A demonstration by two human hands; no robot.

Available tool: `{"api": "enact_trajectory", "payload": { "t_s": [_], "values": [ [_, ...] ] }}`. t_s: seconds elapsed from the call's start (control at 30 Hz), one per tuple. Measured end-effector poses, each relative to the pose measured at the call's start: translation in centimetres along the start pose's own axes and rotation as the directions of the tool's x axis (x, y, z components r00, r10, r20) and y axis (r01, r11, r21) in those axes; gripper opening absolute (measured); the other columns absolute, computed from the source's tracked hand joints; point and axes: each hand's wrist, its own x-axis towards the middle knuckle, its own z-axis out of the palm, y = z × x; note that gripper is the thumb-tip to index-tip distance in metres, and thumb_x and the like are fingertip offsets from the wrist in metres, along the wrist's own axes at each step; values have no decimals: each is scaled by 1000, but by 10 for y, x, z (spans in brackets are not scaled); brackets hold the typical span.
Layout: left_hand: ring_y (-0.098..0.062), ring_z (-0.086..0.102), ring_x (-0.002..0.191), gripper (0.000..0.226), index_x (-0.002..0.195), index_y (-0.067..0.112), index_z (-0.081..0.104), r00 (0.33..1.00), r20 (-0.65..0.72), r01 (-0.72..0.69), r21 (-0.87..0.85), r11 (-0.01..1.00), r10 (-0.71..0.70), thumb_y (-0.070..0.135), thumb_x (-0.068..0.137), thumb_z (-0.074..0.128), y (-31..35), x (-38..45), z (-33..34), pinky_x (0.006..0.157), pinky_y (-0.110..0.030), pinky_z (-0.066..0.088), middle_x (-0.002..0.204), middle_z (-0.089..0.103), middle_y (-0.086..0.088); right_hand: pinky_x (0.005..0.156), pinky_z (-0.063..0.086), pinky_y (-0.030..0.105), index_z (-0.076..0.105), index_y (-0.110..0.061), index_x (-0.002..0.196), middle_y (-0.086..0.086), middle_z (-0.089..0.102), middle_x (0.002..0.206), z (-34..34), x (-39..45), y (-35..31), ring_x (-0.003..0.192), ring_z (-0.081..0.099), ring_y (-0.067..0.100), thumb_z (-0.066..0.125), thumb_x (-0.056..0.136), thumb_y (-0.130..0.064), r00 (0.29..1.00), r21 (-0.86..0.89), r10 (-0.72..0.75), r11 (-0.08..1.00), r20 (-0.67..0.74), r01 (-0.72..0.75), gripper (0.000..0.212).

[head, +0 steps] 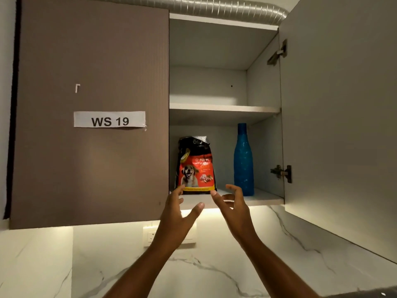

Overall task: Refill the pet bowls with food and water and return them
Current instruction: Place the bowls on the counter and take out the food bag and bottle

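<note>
A red and black bag of puppy food [195, 165] with a dog picture stands upright on the bottom shelf [264, 200] of an open wall cabinet. A tall blue bottle [243, 162] stands to its right on the same shelf. My left hand [178, 214] is raised just below the bag's lower left corner, fingers spread, its fingertips at the bag's bottom edge. At the bag's lower right corner is my right hand [233, 204], fingers apart and curled. Neither hand holds anything. No pet bowls are in view.
The left cabinet door [90, 104] is closed and carries a "WS 19" label [109, 119]. The right door [343, 125] stands swung open. The upper shelf [223, 108] holds nothing. A marble-patterned wall with a socket [150, 235] lies below, and a ribbed metal duct [214, 5] runs above.
</note>
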Motion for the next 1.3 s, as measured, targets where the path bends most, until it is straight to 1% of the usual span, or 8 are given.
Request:
{"api": "enact_trajectory", "payload": {
  "t_s": [0.23,0.43,0.6,0.77,0.9,1.03,1.17,1.3],
  "values": [
    [-15,41,135,75,147,32,30,998,-39,-50,68,996,52,49,84,68,-5,61,42,97,-27,39,153,34,3,87,44,30,38,-24,145,7,50,148,-9,72,28,113,53,16,69,81,-57,996,-90,-78,993,46,82,78],
    [-28,42,136,86,148,26,28,993,-119,20,248,969,10,49,79,73,-30,124,55,105,-45,45,152,32,-5,103,49,45,27,-26,151,12,41,153,8,135,53,134,49,31,79,68,-60,977,-109,-28,993,213,52,104],
    [-30,49,129,85,148,24,29,986,-117,133,131,982,-117,42,80,76,-59,169,55,99,-43,50,148,36,-10,101,53,45,22,-26,152,10,46,148,33,180,72,123,57,26,90,55,-57,953,-48,50,998,300,-37,122],
    [-31,52,127,96,149,26,24,970,-111,221,25,975,-217,45,73,80,-83,201,55,92,-38,53,146,40,-9,98,56,51,25,-29,149,8,51,142,65,228,101,121,60,27,83,25,-80,947,0,22,1000,321,-23,147],
    [-28,54,125,114,146,33,31,959,-113,265,23,964,-261,66,48,79,-108,221,58,101,-46,50,145,47,-6,104,51,53,17,-24,154,11,50,145,66,236,97,127,56,32,94,46,-57,942,-9,105,994,319,-108,136],
    [-34,45,135,110,154,27,15,946,-144,294,1,956,-291,48,69,81,-104,227,61,107,-46,44,154,37,-8,105,50,51,22,-22,152,10,54,142,65,241,96,124,58,33,92,68,-34,887,51,202,968,415,-245,110],
    [-23,59,120,83,144,25,36,951,-53,304,-23,952,-305,38,75,81,-113,235,58,81,-25,47,138,58,-1,103,52,54,36,-24,145,5,61,136,71,252,104,119,63,31,96,57,-45,898,50,148,982,415,-184,109],
    [-16,66,103,75,133,23,48,953,-66,295,-14,955,-295,41,70,84,-111,229,58,70,-21,50,123,66,1,98,56,52,43,-29,142,1,65,132,71,259,123,113,67,26,90,33,-73,909,61,71,993,411,-105,126]
  ]
}}
